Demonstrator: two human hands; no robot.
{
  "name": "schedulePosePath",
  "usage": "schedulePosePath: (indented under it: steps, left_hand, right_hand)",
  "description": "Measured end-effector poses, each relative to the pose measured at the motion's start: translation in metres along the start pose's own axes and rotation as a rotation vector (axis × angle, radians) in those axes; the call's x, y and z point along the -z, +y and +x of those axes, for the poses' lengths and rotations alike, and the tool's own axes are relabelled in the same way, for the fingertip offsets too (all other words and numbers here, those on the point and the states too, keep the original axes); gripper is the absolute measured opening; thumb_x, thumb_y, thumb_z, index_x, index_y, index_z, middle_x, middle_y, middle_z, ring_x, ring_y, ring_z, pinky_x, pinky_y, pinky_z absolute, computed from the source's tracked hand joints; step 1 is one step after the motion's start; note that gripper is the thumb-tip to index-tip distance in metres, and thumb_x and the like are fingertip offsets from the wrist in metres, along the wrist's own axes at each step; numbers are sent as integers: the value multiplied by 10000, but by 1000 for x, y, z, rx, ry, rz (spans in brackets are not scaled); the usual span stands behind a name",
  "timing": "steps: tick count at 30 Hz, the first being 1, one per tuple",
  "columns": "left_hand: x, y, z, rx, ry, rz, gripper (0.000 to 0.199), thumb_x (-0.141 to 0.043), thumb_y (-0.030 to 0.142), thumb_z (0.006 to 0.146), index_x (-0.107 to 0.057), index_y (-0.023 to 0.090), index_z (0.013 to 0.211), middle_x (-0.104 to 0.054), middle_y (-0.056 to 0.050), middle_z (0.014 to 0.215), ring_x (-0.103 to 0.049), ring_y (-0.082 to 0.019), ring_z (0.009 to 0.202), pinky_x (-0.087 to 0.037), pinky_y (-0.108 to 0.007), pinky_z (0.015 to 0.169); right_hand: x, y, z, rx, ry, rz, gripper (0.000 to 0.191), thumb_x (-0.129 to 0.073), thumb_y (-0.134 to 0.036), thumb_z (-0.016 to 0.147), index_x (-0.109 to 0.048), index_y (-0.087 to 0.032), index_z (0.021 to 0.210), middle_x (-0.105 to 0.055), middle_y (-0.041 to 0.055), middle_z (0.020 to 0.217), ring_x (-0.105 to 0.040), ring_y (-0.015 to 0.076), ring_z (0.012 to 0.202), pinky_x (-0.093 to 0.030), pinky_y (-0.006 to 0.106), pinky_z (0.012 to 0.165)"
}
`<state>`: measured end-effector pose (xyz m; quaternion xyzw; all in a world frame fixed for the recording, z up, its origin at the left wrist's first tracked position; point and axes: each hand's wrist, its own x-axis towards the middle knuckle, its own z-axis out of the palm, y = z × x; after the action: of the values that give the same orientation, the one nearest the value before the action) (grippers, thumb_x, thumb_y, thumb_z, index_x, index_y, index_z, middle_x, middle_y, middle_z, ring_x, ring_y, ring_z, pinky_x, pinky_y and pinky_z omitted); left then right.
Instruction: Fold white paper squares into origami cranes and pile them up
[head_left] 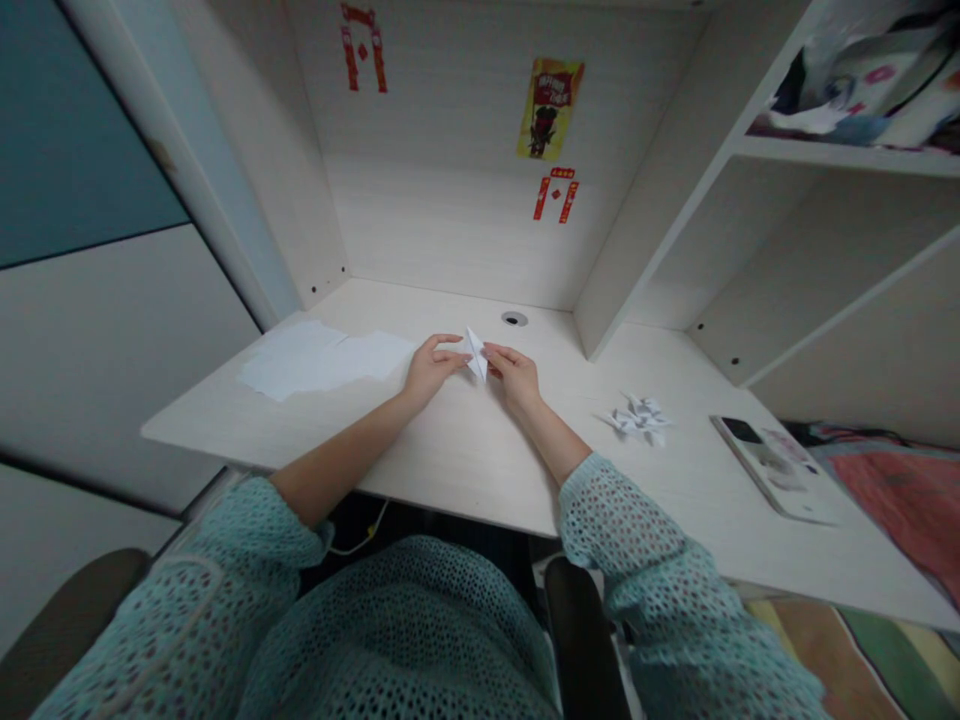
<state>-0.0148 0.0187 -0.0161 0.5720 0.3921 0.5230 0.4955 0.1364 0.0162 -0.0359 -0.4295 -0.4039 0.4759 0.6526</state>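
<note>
- Near the back middle of the desk, the folded paper is held between the two hands, a small white piece with a point at the top and a crease down its middle.
- The left hand pinches the paper's left edge; the thumb reaches onto it, and the forefinger stretches along above the thumb.
- The right hand pinches the right edge, thumb and forefinger pressed together on it, the other fingers curled in toward the palm.
- Whether the paper's lower tip touches the desk, I cannot tell.
- To the left of the left hand, white sheets lie flat in an overlapping spread, reaching almost to that hand.
- Right of the right forearm, well apart from the hands, sits a small cluster of folded pieces, white and pointed, touching one another; their exact number is hard to make out.
- Farther right, a pale phone lies flat near the desk's edge, a dark panel at its far end.
- Just behind the hands, a round cable hole is set in the desk.
- On the back panel are a yellow sticker and two sets of red ones.
- Beyond the phone, a red cloth lies beside the desk.
</note>
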Motion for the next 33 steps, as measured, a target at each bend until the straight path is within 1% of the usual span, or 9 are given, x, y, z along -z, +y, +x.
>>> schedulePosePath:
  steps: [6, 10, 12, 15, 17, 22, 29, 31, 33]
  left_hand:
    - [0, -3, 2, 30, -33, 9, 497, -765, 378, 590, -605, 145, 1000, -697, -51, 729, -625, -146, 655, -461, -262, 669]
    - [-1, -1, 2, 92, -67, 43, 494, -757, 422, 590, -651, 127, 971, -697, -74, 737, -621, -150, 646, -441, -245, 612]
    - [-1, 0, 3, 106, -58, 70, 452, -740, 456, 598, -681, 126, 901, -693, -79, 740, -611, -144, 635, -421, -232, 579]
    - [0, 0, 3, 63, -11, 141, 405, -718, 497, 604, -707, 135, 785, -675, -58, 704, -571, -127, 606, -395, -222, 545]
    - [2, 0, 3, 39, 5, 180, 392, -712, 508, 602, -713, 145, 750, -658, -39, 668, -538, -118, 577, -378, -222, 527]
    - [3, -1, 2, 45, -29, 181, 358, -711, 499, 602, -703, 148, 668, -631, -26, 618, -481, -97, 516, -353, -222, 500]
    - [3, -7, 4, 90, -4, 119, 386, -738, 504, 561, -719, 149, 711, -643, -38, 648, -531, -118, 590, -415, -223, 550]
    - [2, -8, 4, 104, 2, 81, 393, -741, 505, 555, -719, 149, 720, -645, -38, 666, -544, -123, 621, -426, -224, 573]
    - [2, -7, 4, 104, 4, 51, 406, -740, 504, 557, -722, 153, 761, -658, -45, 725, -555, -131, 670, -427, -220, 583]
  right_hand:
    - [1, 0, 1, 11, -15, -4, 318, -777, -375, 517, -714, -176, 757, -702, 35, 717, -607, 140, 646, -486, 299, 679]
    - [1, -2, 1, 41, -23, -39, 350, -780, -380, 513, -709, -165, 779, -706, 48, 718, -617, 147, 647, -483, 301, 682]
    - [1, -4, 0, 61, -37, -57, 376, -781, -380, 513, -707, -159, 808, -704, 47, 701, -617, 146, 640, -478, 294, 673]
    - [0, -7, -1, 90, -72, -102, 395, -773, -380, 519, -704, -155, 837, -696, 42, 674, -617, 148, 636, -470, 286, 661]
    - [0, -9, -3, 106, -88, -131, 378, -766, -370, 526, -702, -154, 829, -691, 40, 667, -614, 149, 634, -465, 281, 653]
    - [0, -12, -4, 121, -124, -192, 394, -736, -386, 560, -688, -149, 872, -681, 47, 684, -606, 148, 625, -460, 271, 622]
    - [-1, -7, -5, 211, -151, -294, 425, -703, -396, 622, -671, -150, 967, -660, 25, 691, -570, 112, 593, -439, 245, 607]
    - [-2, -7, -5, 230, -160, -283, 441, -710, -402, 617, -668, -156, 981, -668, 29, 706, -574, 114, 607, -440, 246, 620]
    - [-2, -6, -4, 210, -152, -257, 468, -717, -424, 608, -666, -158, 990, -673, 29, 711, -576, 117, 616, -437, 247, 625]
